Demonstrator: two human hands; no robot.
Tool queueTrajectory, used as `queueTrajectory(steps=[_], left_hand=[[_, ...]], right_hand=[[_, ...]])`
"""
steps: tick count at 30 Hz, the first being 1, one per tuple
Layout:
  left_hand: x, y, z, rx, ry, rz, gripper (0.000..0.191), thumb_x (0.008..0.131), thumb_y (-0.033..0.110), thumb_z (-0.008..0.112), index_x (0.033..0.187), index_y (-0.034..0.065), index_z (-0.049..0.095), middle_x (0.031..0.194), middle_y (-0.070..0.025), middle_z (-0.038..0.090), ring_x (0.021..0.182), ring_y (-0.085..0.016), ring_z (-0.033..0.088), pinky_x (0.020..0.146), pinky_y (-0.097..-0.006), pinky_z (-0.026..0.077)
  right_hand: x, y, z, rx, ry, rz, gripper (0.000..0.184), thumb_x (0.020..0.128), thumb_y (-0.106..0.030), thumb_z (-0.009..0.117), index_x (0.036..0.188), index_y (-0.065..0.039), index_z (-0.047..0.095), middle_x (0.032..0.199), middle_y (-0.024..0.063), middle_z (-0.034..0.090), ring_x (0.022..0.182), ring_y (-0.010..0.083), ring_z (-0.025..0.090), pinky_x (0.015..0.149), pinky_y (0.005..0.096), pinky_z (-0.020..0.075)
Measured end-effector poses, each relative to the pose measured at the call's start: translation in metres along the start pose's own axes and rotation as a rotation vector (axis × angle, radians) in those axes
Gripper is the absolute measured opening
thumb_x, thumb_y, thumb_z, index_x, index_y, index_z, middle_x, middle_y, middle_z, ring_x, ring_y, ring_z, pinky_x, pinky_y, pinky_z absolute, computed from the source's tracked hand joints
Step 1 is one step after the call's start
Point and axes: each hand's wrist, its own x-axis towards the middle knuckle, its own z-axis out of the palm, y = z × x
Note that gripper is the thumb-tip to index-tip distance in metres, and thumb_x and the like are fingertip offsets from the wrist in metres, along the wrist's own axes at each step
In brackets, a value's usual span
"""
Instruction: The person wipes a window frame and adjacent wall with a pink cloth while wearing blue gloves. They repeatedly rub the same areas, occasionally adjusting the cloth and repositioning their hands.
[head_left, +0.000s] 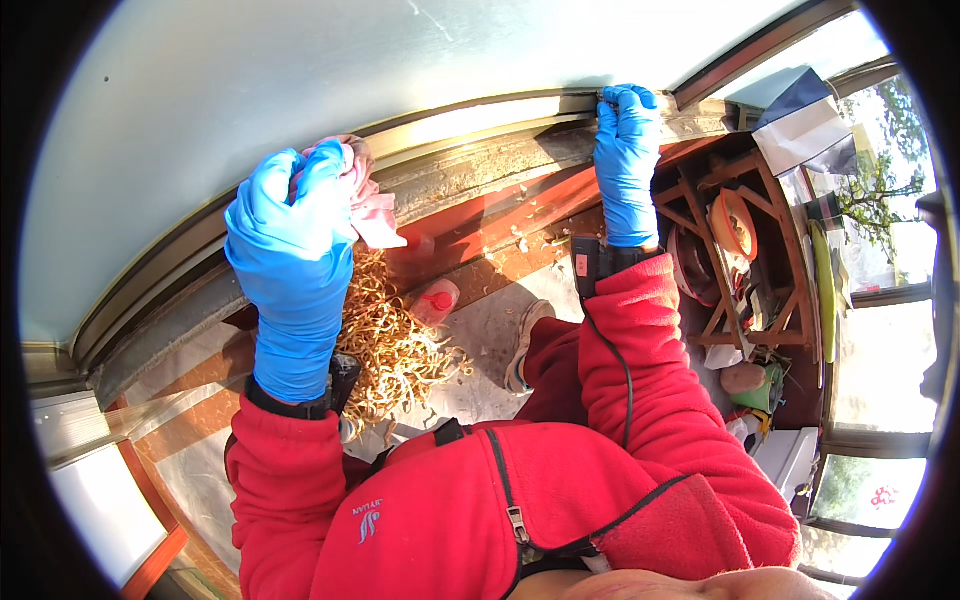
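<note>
Both my hands wear blue disposable gloves. My left hand (292, 202) grips a bunched pink cloth (371, 214), whose loose end hangs down to the right, over the near edge of the window frame. At the right end of the metal window track (465, 127), my right hand (628, 124) has its fingers curled down at the frame. A small dark, textured piece shows at those fingertips; what it is and how firmly it is held cannot be told. A large pale glass pane (300, 75) rises beyond both hands. Dirt marks the sill (480, 161) below the track.
Dried, curled plant strips (397, 337) lie heaped on the floor beneath my left arm, beside a clear plastic bottle with a red cap (435, 301). To the right stands a wooden rack (780, 225) with an orange bowl (733, 225). A cable runs along my right sleeve.
</note>
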Motion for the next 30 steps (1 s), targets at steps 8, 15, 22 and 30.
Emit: queueTrajectory(steps=[8,15,22,30], left_hand=[[0.002,0.003,-0.001,0.027,0.0,-0.016,0.033,0.08,0.014,0.073,0.112,0.0217,0.073,0.105,-0.0026,0.062,0.086,-0.026,0.061,0.071,-0.0399,0.051],[0.001,0.0,-0.001,0.019,0.017,0.004,0.03,0.083,0.016,0.073,0.112,0.0235,0.073,0.103,-0.0028,0.063,0.087,-0.027,0.062,0.071,-0.0404,0.051],[0.0,0.002,0.001,0.018,0.004,0.004,0.029,0.083,0.018,0.074,0.112,0.0239,0.073,0.107,-0.0041,0.063,0.09,-0.028,0.062,0.072,-0.0403,0.051],[0.002,0.002,0.0,0.033,-0.013,-0.001,0.019,0.088,0.023,0.074,0.108,0.0212,0.072,0.101,-0.0041,0.064,0.088,-0.026,0.064,0.072,-0.0392,0.051]], right_hand=[[0.008,-0.019,0.003,-0.141,0.01,-0.1,0.01,0.084,0.002,0.062,0.09,-0.005,0.063,0.092,0.0128,0.062,0.083,0.0334,0.06,0.074,0.0396,0.0492],[0.015,-0.032,-0.003,-0.291,-0.057,0.05,0.008,0.085,0.002,0.061,0.088,-0.005,0.062,0.092,0.0119,0.062,0.081,0.0338,0.06,0.07,0.0408,0.049],[0.009,-0.027,0.005,-0.318,-0.02,-0.097,0.011,0.084,0.004,0.062,0.089,-0.005,0.06,0.092,0.012,0.061,0.083,0.0326,0.059,0.075,0.0391,0.0489],[0.002,-0.006,0.001,0.038,0.042,0.094,0.016,0.087,0.001,0.069,0.101,-0.003,0.062,0.099,0.0105,0.061,0.093,0.0233,0.06,0.084,0.0335,0.0504]])
